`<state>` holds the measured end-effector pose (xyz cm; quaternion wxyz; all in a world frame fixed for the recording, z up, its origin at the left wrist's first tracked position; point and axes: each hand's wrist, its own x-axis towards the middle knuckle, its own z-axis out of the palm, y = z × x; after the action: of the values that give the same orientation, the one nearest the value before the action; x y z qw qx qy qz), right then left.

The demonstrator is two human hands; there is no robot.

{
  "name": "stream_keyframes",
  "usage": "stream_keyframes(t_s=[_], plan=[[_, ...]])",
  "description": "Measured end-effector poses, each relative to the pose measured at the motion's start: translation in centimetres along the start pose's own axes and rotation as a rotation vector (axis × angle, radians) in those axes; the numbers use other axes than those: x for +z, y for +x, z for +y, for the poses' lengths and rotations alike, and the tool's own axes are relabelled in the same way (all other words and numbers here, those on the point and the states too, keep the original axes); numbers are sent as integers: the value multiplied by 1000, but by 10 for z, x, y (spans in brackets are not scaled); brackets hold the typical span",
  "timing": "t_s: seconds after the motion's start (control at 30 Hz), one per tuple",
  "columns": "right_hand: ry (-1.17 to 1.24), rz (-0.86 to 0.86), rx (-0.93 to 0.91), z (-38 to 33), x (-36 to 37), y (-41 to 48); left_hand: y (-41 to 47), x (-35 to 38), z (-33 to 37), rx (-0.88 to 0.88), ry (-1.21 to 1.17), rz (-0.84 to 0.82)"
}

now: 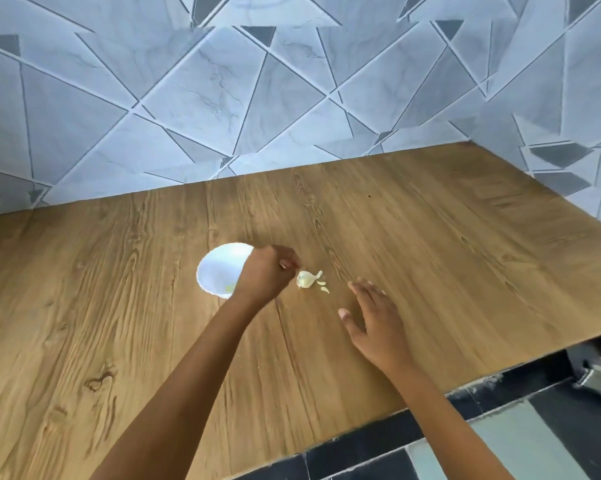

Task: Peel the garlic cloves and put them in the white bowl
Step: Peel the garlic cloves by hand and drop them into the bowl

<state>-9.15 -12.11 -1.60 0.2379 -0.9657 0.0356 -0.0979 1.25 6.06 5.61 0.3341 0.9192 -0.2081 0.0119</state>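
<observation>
The left hand [268, 271] is curling its fingers, grip unclear, just left of a pale garlic clove [306, 279]. A round white bowl [216, 268] is sitting partly hidden behind that hand. The right hand [375, 323] is hovering open nearby.

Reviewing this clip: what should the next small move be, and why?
Probably the left hand should pick up the garlic: it lies on the table just off that hand's curled fingers, near the white bowl, while the right hand hovers open, free to help peel.
</observation>
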Motion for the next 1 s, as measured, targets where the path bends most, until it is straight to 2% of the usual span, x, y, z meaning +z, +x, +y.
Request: stream_keyframes(t_s=[0.2, 0.27, 0.5, 0.57, 0.67, 0.73, 0.87, 1.0], plan=[[-132, -109, -69, 38, -4, 24, 1, 56, 21, -28, 232, -93], [-132, -93, -99, 42, -5, 24, 2, 68, 26, -39, 340, -130], [-145, -93, -115, 45, -1, 26, 1, 86, 34, -86, 552, -70], [-145, -105, -111, 46, 0, 26, -5, 86, 37, -126, 439, -13], [-115, -79, -123, 48, -3, 27, -25, 72, 46, -308, 47, 203], [-85, -101, -168, 46, -4, 24, -44, 60, 49, -415, -116, 199], [-13, -119, -269, 20, 0, 5, -85, 44, 37, -544, -245, 131], [33, -151, -319, -10, 12, -9, -109, 33, 28, -578, -205, 124]])
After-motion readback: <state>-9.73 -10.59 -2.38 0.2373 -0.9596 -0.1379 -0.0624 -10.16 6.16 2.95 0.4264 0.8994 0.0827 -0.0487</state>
